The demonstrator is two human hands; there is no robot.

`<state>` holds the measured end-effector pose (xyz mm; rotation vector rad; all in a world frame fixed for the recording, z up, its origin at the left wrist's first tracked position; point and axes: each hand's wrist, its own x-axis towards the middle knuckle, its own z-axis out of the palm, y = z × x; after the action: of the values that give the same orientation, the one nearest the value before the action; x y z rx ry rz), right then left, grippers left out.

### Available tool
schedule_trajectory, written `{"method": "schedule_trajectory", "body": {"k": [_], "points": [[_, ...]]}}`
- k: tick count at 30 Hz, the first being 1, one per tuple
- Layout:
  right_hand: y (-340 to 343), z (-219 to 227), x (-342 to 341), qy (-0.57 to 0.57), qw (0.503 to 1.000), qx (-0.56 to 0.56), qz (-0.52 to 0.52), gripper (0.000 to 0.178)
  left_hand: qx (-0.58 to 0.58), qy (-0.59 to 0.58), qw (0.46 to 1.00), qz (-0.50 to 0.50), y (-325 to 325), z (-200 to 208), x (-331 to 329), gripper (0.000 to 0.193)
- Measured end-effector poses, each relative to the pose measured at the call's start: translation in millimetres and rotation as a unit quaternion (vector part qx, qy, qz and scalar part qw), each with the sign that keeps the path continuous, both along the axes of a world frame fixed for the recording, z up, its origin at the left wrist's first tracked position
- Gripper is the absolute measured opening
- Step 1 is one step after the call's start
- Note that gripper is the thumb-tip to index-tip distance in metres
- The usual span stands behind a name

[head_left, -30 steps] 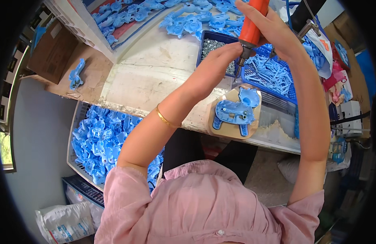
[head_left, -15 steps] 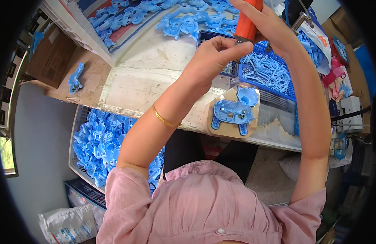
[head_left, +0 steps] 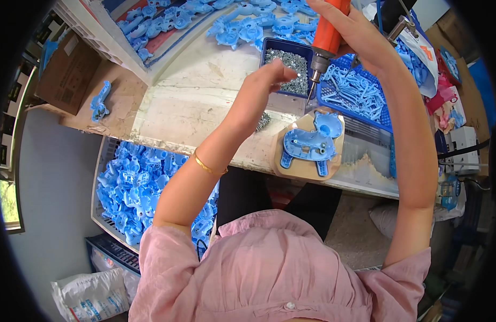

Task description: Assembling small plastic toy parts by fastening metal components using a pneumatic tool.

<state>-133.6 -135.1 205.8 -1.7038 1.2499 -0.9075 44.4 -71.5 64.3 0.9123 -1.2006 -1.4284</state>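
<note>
My right hand grips an orange power screwdriver, its metal bit pointing down and slightly left. Whether a screw sits on the tip is too small to tell. Below the bit, a light blue animal-shaped plastic shell half lies hollow side up on a pale wooden fixture. My left hand is beside the dark blue tray of small metal screws, fingers curled together; what they hold, if anything, is hidden. Partly behind my left wrist, a small heap of metal parts rests on the tabletop.
A blue basket of thin light blue plastic parts stands right of the screw tray. More blue shells lie at the back. A crate full of blue parts sits below the table's left edge. One blue piece lies far left.
My left hand has moved from the screwdriver's tip down and left, its fingers now apart from the tool. The bit and the screw tray have come into view; the screwdriver has tilted slightly.
</note>
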Motion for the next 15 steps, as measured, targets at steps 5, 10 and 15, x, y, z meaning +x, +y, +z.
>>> {"method": "schedule_trajectory", "body": {"k": [5, 10, 15], "points": [[-1.6, -25.9, -8.6, -0.06, 0.996, -0.067, 0.02, 0.033, -0.161, -0.248, 0.954, -0.045, 46.8, -50.8, 14.4, 0.029], [-0.3, -69.5, -35.0, 0.08, 0.988, -0.115, 0.056, 0.052, -0.395, -0.428, 0.812, -0.026, 74.3, -68.6, 0.2, 0.035], [64.5, -104.0, -26.3, -0.045, 0.992, -0.106, -0.043, 0.058, -0.395, -0.443, 0.805, -0.022, 73.8, -76.7, -6.8, 0.02]]}}
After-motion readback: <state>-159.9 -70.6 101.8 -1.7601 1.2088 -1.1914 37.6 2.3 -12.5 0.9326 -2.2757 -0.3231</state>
